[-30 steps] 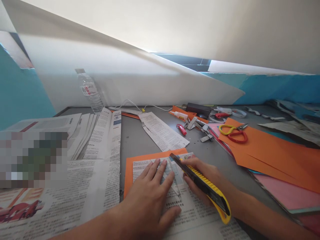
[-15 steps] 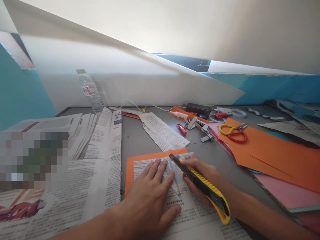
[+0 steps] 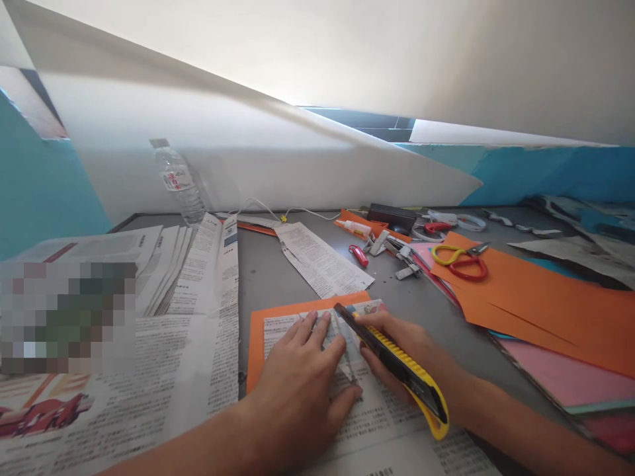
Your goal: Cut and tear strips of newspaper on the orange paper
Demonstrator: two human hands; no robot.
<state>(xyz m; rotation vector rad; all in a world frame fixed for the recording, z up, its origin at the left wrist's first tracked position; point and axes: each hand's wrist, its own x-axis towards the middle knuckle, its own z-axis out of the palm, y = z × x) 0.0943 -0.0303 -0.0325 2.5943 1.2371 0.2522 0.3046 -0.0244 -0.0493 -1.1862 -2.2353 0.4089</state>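
Note:
My left hand lies with its fingers spread over a sheet of newspaper, pressing it down. Under that newspaper an orange sheet of paper shows along the left and top edges. In my right hand is a yellow and black utility knife, its front end pointing up and left, close to the left fingertips. A cut line or narrow loose sliver of newspaper runs between the two hands. Whether the blade touches the paper I cannot tell.
Stacked newspapers cover the left side, with a plastic water bottle behind. A newspaper strip lies ahead. To the right are scissors on orange paper, a red cap, a glue bottle and paper scraps.
My left index finger has drawn in and bent slightly near the knife. The knife has stayed almost in the same place; the whole view has shifted a little.

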